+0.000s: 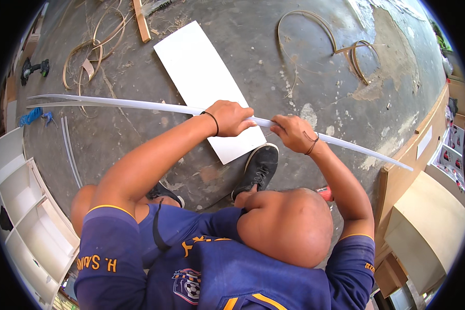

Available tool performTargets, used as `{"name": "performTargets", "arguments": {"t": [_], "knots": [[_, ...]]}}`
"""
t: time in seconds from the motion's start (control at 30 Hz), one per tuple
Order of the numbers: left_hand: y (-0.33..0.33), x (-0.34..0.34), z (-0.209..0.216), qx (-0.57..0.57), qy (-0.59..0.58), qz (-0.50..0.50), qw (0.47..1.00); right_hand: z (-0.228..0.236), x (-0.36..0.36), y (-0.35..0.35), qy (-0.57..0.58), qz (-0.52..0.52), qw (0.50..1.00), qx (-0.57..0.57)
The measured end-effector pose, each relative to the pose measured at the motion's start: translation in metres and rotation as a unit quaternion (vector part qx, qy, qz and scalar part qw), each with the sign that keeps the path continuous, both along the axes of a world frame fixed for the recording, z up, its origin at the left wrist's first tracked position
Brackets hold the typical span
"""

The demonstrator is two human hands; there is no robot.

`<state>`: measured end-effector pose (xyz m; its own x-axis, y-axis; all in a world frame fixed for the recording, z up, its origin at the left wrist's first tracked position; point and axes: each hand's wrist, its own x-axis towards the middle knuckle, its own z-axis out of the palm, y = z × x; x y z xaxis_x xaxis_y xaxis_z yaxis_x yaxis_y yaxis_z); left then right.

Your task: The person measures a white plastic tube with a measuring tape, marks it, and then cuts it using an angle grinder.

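Note:
A long, thin white strip (155, 107) runs crosswise in front of me, its left end parted into more than one strand. My left hand (228, 118) is closed around its middle. Just to the right, my right hand (295, 133) grips the same strip, with a short length showing between the two fists. The strip's right part passes beyond my right wrist toward a wooden panel. Below the strip, a white rectangular board (201, 67) lies on the floor, slanting from far left to near my shoe (261, 166). My hands cover part of the board.
Curled thin strips (95, 44) and another loop (356, 57) lie on the concrete floor. At far left are a cordless drill (34, 71) and blue coiled hose (31, 117). White shelving (28, 206) stands left, a wooden panel (411, 147) right. A wooden batten (142, 23) lies far off.

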<state>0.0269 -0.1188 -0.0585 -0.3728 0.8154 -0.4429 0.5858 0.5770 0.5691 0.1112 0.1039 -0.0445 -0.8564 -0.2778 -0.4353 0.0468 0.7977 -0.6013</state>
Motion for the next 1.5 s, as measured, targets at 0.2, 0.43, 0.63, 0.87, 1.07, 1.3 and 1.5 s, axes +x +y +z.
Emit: {"name": "performTargets", "arguments": {"t": [0.2, 0.43, 0.63, 0.87, 1.07, 1.3, 1.5], "knots": [[-0.001, 0.01, -0.007, 0.006, -0.004, 0.0, 1.0, -0.003, 0.014, -0.004, -0.028, -0.017, 0.999, 0.006], [-0.023, -0.019, -0.009, -0.014, 0.017, 0.006, 1.0, 0.009, 0.006, 0.031, -0.045, -0.019, 0.999, -0.002], [-0.028, -0.021, -0.007, -0.015, 0.064, 0.006, 0.998, 0.008, 0.001, 0.036, -0.03, -0.019, 0.999, 0.023], [0.001, 0.006, -0.007, 0.037, 0.062, 0.0, 0.997, -0.012, 0.003, -0.01, 0.087, 0.007, 0.995, -0.047], [-0.01, -0.007, -0.005, 0.026, 0.028, -0.004, 0.999, -0.002, -0.003, -0.013, 0.054, 0.005, 0.998, -0.03], [-0.009, -0.001, 0.0, 0.012, 0.069, 0.002, 0.998, -0.004, -0.001, -0.014, 0.094, -0.005, 0.996, 0.006], [-0.003, 0.006, -0.002, 0.013, 0.056, 0.009, 0.998, -0.004, 0.01, -0.011, 0.13, -0.014, 0.991, 0.002]]}}
